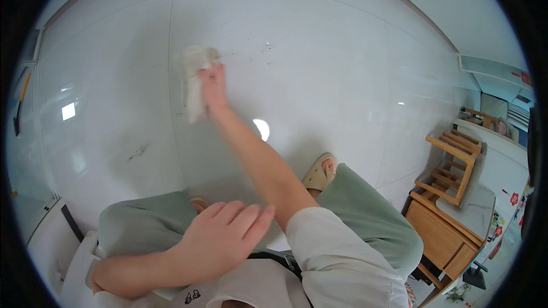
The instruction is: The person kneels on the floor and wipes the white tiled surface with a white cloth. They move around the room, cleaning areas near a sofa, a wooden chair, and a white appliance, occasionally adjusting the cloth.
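My right hand presses a white cloth flat against the glossy white tile floor. The cloth lies over a tile joint, its edges blurred. Just right of it the floor bears small dark specks. A grey smudge marks the tile nearer to me on the left. Close to my body, my left hand hovers palm down with fingers a little apart, holding nothing. My knees in green trousers are spread wide, and a beige sandal shows on my right foot.
On the right, a wooden stool or chair rests by a wooden cabinet. A tool with an orange handle stands at the far left. White furniture is close behind my left side. A wall base bounds the floor ahead.
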Motion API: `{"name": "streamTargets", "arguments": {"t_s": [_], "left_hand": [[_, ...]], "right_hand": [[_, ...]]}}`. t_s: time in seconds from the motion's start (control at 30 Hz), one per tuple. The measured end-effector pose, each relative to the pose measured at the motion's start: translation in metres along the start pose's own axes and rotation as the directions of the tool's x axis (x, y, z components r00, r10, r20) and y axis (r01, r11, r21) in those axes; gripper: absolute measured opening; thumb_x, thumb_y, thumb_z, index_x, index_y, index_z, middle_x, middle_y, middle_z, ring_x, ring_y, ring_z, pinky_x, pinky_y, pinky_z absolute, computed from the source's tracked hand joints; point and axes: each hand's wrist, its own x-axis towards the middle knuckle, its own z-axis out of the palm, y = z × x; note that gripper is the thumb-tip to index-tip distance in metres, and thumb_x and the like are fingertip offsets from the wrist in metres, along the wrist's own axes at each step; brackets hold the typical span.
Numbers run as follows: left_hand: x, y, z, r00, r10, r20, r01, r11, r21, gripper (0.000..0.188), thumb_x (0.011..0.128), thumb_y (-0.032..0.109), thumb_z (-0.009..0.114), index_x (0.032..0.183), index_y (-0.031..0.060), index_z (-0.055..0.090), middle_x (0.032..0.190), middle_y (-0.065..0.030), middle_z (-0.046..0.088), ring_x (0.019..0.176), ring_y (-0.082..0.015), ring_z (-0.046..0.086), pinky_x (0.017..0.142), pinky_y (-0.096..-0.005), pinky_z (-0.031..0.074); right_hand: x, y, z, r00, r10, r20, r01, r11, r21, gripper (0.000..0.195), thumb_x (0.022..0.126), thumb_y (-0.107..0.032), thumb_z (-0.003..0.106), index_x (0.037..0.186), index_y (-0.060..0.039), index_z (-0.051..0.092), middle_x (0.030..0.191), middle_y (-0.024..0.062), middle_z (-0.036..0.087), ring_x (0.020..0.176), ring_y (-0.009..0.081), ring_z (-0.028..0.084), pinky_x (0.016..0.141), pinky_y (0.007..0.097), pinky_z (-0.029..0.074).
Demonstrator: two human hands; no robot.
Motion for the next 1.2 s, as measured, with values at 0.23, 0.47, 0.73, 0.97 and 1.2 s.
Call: {"name": "streamTargets", "arguments": {"t_s": [0.23, 0.47, 0.73, 0.97, 1.2], "left_hand": [[-0.008, -0.011, -0.002, 0.969, -0.249, 0.002, 0.248, 0.964, -0.092, 0.037, 0.071, 0.009, 0.067, 0.106, 0.0045, 0.059, 0.092, -0.0057, 0.059, 0.081, -0.0231, 0.059, 0.066, -0.0333, 0.049], [0.006, -0.005, 0.005, 0.955, -0.297, 0.016, 0.297, 0.954, -0.041, 0.032, 0.074, 0.01, 0.065, 0.105, 0.0049, 0.059, 0.089, -0.0064, 0.06, 0.078, -0.0227, 0.059, 0.064, -0.0345, 0.049], [0.025, -0.05, 0.05, 0.887, -0.44, 0.141, 0.451, 0.891, -0.054, 0.037, 0.08, 0.016, 0.06, 0.114, 0.0038, 0.052, 0.097, -0.0096, 0.059, 0.085, -0.0264, 0.059, 0.071, -0.0369, 0.049], [0.062, -0.192, 0.121, 0.931, -0.361, 0.058, 0.352, 0.928, 0.125, 0.062, 0.083, 0.022, 0.06, 0.135, 0.0027, 0.032, 0.14, -0.0122, 0.034, 0.129, -0.0268, 0.033, 0.105, -0.0396, 0.031], [0.15, -0.245, 0.181, 0.983, -0.173, -0.06, 0.182, 0.965, 0.189, 0.065, 0.086, 0.029, 0.055, 0.139, 0.0042, 0.027, 0.147, -0.0073, 0.024, 0.135, -0.024, 0.023, 0.111, -0.0385, 0.021]], "right_hand": [[0.035, -0.054, -0.306, 0.921, 0.177, -0.347, -0.136, 0.981, 0.14, 0.038, 0.085, -0.027, 0.046, 0.114, -0.0027, 0.051, 0.102, 0.0105, 0.056, 0.09, 0.0206, 0.056, 0.074, 0.0362, 0.048], [0.07, -0.024, -0.153, 0.868, -0.447, -0.216, -0.06, 0.339, -0.939, 0.056, 0.079, -0.032, 0.054, 0.133, -0.0197, 0.043, 0.123, 0.0198, 0.047, 0.102, 0.0367, 0.049, 0.084, 0.0454, 0.042], [0.08, -0.019, -0.009, 0.966, -0.081, 0.245, 0.17, 0.915, -0.367, 0.037, 0.083, -0.028, 0.052, 0.115, -0.0081, 0.053, 0.104, 0.0149, 0.052, 0.097, 0.0294, 0.049, 0.085, 0.0408, 0.042], [0.173, -0.054, -0.283, 0.968, 0.014, -0.251, -0.016, 1.0, -0.006, 0.021, 0.084, -0.028, 0.051, 0.085, -0.0072, 0.054, 0.082, 0.0037, 0.053, 0.077, 0.016, 0.05, 0.072, 0.0348, 0.044], [0.213, -0.055, -0.256, 0.794, -0.576, -0.197, 0.045, 0.378, -0.925, 0.054, 0.08, -0.028, 0.053, 0.129, -0.0075, 0.047, 0.124, 0.0174, 0.051, 0.113, 0.0363, 0.045, 0.097, 0.0432, 0.035]]}}
